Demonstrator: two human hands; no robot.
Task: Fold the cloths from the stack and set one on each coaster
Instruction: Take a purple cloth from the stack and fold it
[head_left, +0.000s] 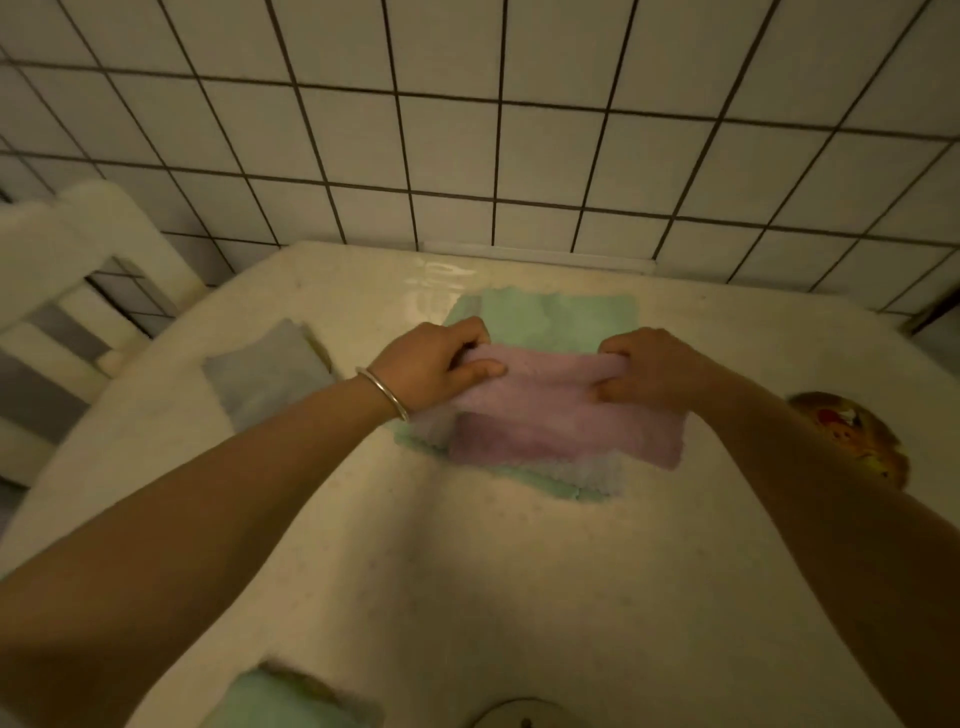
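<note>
- Two hands on one cloth in the head view: the left hand (435, 365) and the right hand (653, 370) each pinch a far corner of the pink cloth (561, 415), fingers curled round the fabric, thumbs on the near side.
- Pink cloth sits centre frame, its far edge lifted and drawn taut between the hands, its near part draped over the stack (558, 317) of green cloths on the bench (467, 571).
- Looks like a fluffy towelling weave, so I'd judge it light, limp and not slippery. It sags wherever it isn't held, and nothing about it is fragile.
- Best hold, to my eye, is just where the fingers are: out at the corners, so the edge stays straight and the fold lands square. Grab mid-edge and it would bunch.
- One risk: the pile may cling to the green cloth beneath and drag it along.
- Left of centre, a folded grey cloth (267, 376) already lies on the bench; an edge peeps out from under it, likely a coaster, though I cannot be sure.
- Bottom left, a folded green cloth (280, 701) rests on something similar.
- Right edge of frame, a patterned round coaster (857, 441) sits bare, a likely spot for this cloth.
- Silver bangle (384, 395) on the left wrist, tiled wall (519, 130) behind.
</note>
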